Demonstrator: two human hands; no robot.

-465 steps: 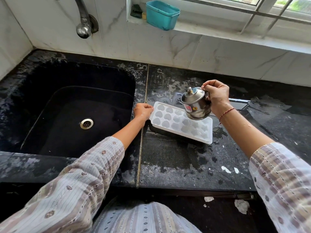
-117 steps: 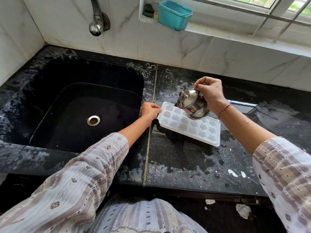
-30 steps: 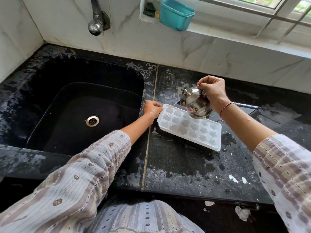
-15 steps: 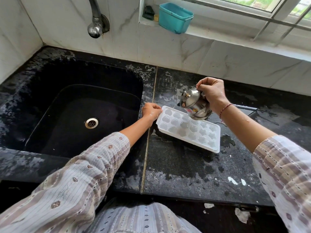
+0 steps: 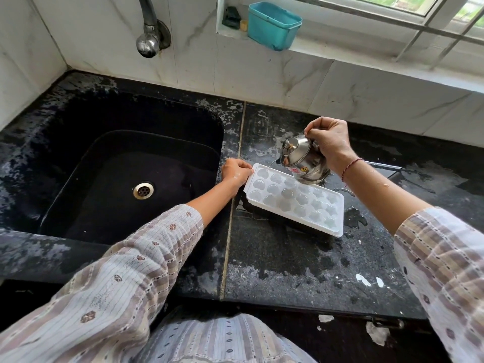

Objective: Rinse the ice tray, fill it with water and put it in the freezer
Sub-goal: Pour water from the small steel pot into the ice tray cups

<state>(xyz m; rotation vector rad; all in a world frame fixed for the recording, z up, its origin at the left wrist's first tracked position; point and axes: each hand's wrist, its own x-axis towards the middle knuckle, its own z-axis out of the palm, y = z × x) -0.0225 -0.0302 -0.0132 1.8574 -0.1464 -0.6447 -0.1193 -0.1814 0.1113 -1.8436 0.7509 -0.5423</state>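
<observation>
A white ice tray (image 5: 311,208) with several rounded cells lies on the wet black counter (image 5: 288,263), just right of the sink. My left hand (image 5: 235,172) grips the tray's near-left corner. My right hand (image 5: 328,142) holds a small lidded steel pot (image 5: 301,159) tilted over the tray's far-left end. A thin stream of water runs from the pot's spout into a cell in that corner. Many cells look glossy with water.
The black sink (image 5: 117,169) with its steel drain (image 5: 143,190) lies to the left, and a tap (image 5: 148,40) sticks out of the wall above it. A teal tub (image 5: 273,25) stands on the window ledge. Puddles spot the counter around the tray.
The pot has shifted from the tray's middle toward its far-left corner and tilted further. My left hand stays on the tray's corner, and the tray has not moved.
</observation>
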